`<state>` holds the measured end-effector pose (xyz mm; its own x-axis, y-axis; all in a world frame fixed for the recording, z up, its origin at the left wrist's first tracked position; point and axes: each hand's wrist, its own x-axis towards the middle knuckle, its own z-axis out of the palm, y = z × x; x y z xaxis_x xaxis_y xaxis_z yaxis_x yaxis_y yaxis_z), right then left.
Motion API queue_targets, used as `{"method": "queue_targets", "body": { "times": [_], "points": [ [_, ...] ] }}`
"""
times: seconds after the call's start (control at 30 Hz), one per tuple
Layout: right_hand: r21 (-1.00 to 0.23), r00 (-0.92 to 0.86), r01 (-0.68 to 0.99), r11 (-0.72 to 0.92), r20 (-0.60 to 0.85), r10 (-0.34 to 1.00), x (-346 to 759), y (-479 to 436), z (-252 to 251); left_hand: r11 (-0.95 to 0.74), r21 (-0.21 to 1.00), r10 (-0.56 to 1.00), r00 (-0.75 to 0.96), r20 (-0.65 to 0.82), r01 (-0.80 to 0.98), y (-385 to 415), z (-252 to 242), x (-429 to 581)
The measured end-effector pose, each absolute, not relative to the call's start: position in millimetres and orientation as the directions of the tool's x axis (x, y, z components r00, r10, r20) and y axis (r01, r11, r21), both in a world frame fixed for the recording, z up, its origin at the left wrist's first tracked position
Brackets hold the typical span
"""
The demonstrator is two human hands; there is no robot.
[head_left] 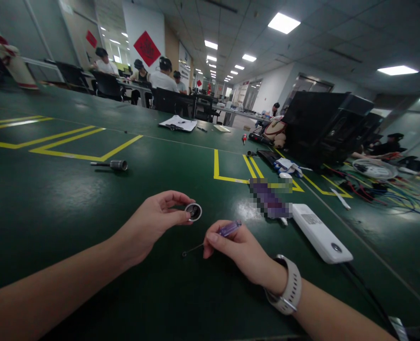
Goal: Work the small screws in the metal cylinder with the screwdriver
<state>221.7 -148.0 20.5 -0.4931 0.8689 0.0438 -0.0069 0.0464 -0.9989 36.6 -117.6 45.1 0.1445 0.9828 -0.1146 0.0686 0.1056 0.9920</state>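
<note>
Left hand [155,219]: thumb and fingers pinching a round metal-rimmed part [194,212], open face toward the viewer, held above the near-middle of the green worktop [89,208]. Right hand [236,245]: fingers closed around a purple-handled tool [230,228], thin shaft pointing left and nearer, its tip below the round part and apart from it. Pale watch [291,285] on right wrist. Far left of the left hand, a metal cylinder with a stem [118,165] lies on its side. Right of the right hand: white device [322,233], dark cable [368,293] at its near end. Farther off, papers on a clipboard [178,123].
</note>
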Motion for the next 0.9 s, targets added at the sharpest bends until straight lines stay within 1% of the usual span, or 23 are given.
{"method": "queue_targets", "body": {
  "times": [0.07,0.13,0.2,0.23,0.3,0.4,0.53,0.67,0.8,0.9],
  "points": [
    [-0.981,-0.489,0.099,0.168,0.099,0.867,220,-151,22,0.101,0.993,0.984,0.138,-0.109,0.069,-118,46,37],
    [-0.901,-0.496,0.223,0.372,0.223,0.839,218,-156,24,0.098,0.993,0.986,0.130,-0.106,0.067,-119,48,37],
    [-0.748,-0.545,0.317,0.583,0.360,0.758,215,-160,23,0.098,0.993,0.987,0.122,-0.105,0.060,-119,48,37],
    [-0.665,-0.582,0.343,0.664,0.405,0.705,215,-162,23,0.096,0.994,0.988,0.119,-0.102,0.053,-119,48,37],
    [-0.538,-0.650,0.354,0.765,0.447,0.614,213,-165,23,0.091,0.995,0.989,0.117,-0.094,0.036,-118,48,38],
    [-0.446,-0.672,0.340,0.828,0.500,0.546,214,-166,23,0.085,0.996,0.990,0.113,-0.087,0.022,-117,47,38],
    [-0.379,-0.609,0.331,0.864,0.613,0.502,217,-168,23,0.085,0.996,0.990,0.108,-0.087,0.020,-117,48,38],
    [-0.385,-0.517,0.355,0.852,0.678,0.523,220,-171,20,0.065,0.997,0.992,0.103,-0.068,0.029,-119,49,37],
    [-0.403,-0.455,0.387,0.829,0.699,0.552,222,-171,18,0.045,0.998,0.993,0.109,-0.050,0.046,-121,49,37],
    [-0.404,-0.441,0.390,0.827,0.707,0.553,222,-169,17,0.046,0.997,0.989,0.135,-0.055,0.068,-123,49,38]
  ]
}}
